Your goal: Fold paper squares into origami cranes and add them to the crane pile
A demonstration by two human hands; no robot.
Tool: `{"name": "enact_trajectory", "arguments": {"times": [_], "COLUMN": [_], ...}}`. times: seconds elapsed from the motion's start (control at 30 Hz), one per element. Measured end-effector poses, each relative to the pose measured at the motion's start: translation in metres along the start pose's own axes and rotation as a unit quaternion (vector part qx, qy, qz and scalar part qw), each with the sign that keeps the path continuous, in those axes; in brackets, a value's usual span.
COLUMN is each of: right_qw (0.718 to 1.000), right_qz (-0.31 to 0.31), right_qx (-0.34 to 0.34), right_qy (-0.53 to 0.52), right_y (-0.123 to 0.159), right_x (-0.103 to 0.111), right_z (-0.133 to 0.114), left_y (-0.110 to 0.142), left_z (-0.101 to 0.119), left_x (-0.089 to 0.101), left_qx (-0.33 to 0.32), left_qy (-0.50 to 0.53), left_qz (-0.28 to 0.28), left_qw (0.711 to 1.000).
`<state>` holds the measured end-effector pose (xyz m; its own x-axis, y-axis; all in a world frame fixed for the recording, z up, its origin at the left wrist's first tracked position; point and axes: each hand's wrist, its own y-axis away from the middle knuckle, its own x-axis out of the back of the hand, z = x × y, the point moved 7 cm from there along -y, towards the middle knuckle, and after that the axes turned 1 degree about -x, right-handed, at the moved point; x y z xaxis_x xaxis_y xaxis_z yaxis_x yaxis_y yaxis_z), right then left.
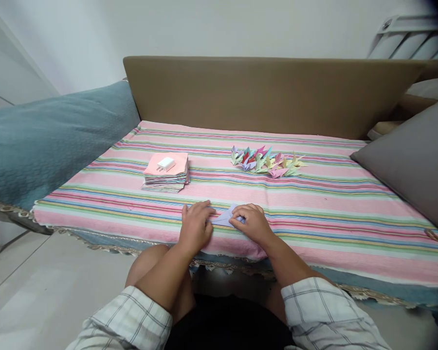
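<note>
A light purple sheet of paper (223,217), partly folded, lies on the striped cloth (332,214) near its front edge. My left hand (195,224) presses on the sheet's left part with fingers curled down flat. My right hand (251,222) has its fingers bent and pressed on the sheet's right part. Both hands cover much of the paper.
A stack of coloured paper squares (167,178) with a white charger plug (166,164) on top sits back left. A cluster of several folded paper cranes (268,162) lies back centre. A grey cushion (416,165) is at right, a teal cover (51,141) at left.
</note>
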<state>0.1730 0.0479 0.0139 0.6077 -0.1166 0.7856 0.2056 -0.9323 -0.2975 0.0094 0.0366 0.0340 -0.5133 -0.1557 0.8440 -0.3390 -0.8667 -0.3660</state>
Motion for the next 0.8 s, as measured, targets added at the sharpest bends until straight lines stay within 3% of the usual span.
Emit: {"name": "enact_trajectory", "arguments": {"times": [0.03,0.13,0.33,0.5,0.8], "right_qw": [1.0,1.0,0.997,0.998,0.999], "right_qz": [-0.003,-0.012,-0.002,-0.015,-0.022], "right_qx": [0.0,0.001,0.045,0.015,-0.018], "right_qy": [0.0,0.002,-0.059,-0.058,-0.038], "right_y": [0.0,0.0,0.0,0.001,0.0], "right_x": [0.0,-0.001,0.011,0.017,0.017], "right_z": [0.0,0.0,0.01,0.029,0.036], "left_y": [0.004,0.021,0.033,0.034,0.033], "left_z": [0.011,0.042,0.045,0.044,0.044], "left_x": [-0.001,-0.022,-0.048,-0.049,-0.049], "left_qx": [-0.041,-0.17,-0.202,-0.215,-0.217], "left_qy": [-0.01,-0.002,-0.073,-0.12,-0.134], "left_qz": [0.003,-0.066,-0.081,-0.091,-0.094], "left_qw": [0.999,0.983,0.973,0.965,0.962]}}
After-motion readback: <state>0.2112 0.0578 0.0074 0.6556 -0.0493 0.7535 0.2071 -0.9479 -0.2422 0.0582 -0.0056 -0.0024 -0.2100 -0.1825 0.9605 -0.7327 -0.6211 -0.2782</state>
